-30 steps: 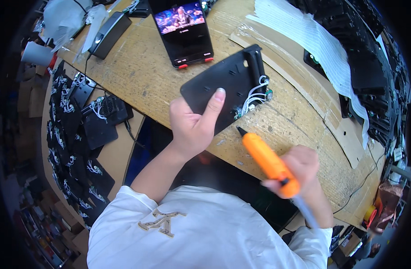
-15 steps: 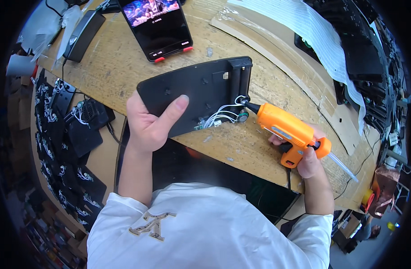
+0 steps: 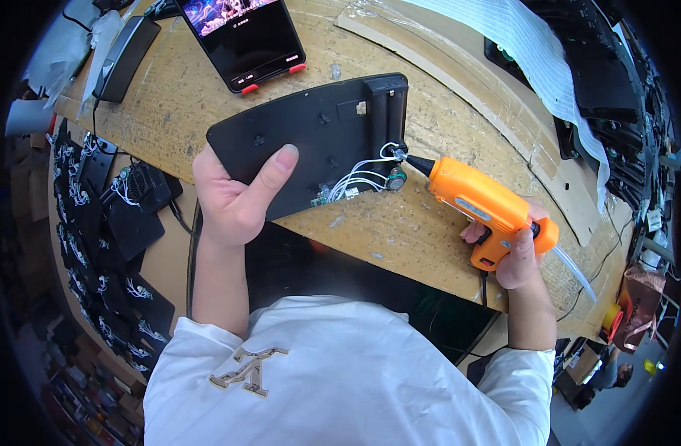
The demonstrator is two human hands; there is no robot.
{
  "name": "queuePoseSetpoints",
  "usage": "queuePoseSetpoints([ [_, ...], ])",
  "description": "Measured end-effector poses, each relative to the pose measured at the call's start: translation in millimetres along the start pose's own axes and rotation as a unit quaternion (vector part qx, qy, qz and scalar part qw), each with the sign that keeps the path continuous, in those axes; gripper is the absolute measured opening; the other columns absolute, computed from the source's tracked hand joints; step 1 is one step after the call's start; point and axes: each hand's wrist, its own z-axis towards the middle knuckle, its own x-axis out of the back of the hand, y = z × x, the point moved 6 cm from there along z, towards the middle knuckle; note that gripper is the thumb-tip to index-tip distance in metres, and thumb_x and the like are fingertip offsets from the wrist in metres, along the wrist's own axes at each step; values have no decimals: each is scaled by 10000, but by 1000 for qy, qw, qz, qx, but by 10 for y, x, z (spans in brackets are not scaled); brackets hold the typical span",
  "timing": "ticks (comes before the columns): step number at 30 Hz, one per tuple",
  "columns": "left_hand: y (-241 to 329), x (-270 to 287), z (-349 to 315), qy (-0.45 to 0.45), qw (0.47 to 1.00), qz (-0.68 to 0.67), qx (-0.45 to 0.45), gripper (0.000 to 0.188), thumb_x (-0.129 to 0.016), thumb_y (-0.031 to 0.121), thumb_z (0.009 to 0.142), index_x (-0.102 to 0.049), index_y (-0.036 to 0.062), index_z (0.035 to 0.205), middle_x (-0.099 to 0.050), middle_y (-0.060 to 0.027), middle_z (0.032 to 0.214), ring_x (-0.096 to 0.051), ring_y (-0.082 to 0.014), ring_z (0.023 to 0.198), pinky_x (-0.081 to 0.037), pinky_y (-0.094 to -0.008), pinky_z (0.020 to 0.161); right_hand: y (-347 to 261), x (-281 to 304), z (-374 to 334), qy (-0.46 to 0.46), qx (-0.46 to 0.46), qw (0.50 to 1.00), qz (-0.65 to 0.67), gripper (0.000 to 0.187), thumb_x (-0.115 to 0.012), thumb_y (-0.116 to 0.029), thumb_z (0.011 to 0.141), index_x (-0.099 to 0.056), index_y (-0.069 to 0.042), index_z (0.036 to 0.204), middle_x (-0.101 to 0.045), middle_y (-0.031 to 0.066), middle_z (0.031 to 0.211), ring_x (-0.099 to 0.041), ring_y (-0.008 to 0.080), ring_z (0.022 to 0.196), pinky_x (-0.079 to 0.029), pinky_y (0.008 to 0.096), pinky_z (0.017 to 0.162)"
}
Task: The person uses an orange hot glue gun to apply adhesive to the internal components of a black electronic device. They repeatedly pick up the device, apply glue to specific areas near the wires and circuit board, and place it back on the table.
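Note:
My left hand grips a black plastic panel by its left side, thumb across the inner face. White wires run along the panel's lower right edge to a small round metal part. My right hand is closed round the handle of an orange hot glue gun. Its dark nozzle points left, with the tip at or very near the panel's lower right corner, by the wires. A clear glue stick sticks out of the gun's back end.
A phone with a lit screen leans on a red-footed stand at the back. Left of it lies a long black device. Several black panels with white wires fill the left side. Cardboard and white foam sheeting lie at right.
The panel and my left hand have shifted slightly left and away from me. The glue gun has moved a little right, its nozzle staying by the panel's corner. The view has shifted slightly too.

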Motion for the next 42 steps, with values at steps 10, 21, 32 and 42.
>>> queuePoseSetpoints([
  [10,9,-11,13,-1,1000,1,0,185,-638,10,844,-610,-46,1019,-666,-88,920,-606,-107,802,-480,-237,725,-51,-14,41,-6,6,999,-38,567,-495,-515,880,-642,29,939,-617,75,626,-605,159,527,-475,270,512],
  [21,-5,-11,22,-4,1000,4,5,162,-634,11,850,-623,-42,1003,-661,-69,891,-595,-92,770,-473,-225,697,-49,-9,13,26,-5,1000,-9,474,-534,-436,879,-637,24,926,-585,73,606,-568,152,521,-449,268,508],
  [32,38,-46,49,4,1000,5,23,169,-622,32,861,-616,-46,1012,-660,-73,889,-606,-103,769,-486,-230,716,-28,-45,16,23,35,998,-51,494,-548,-453,869,-646,29,904,-605,68,608,-571,146,502,-446,260,489],
  [42,3,-103,208,1,999,7,45,469,-624,-4,835,-370,0,1229,-574,-83,1042,-574,-117,948,-482,-261,831,133,-4,-8,4,-50,992,115,673,-495,-557,892,-560,60,1153,-646,147,908,-639,243,871,-491,376,837],
])
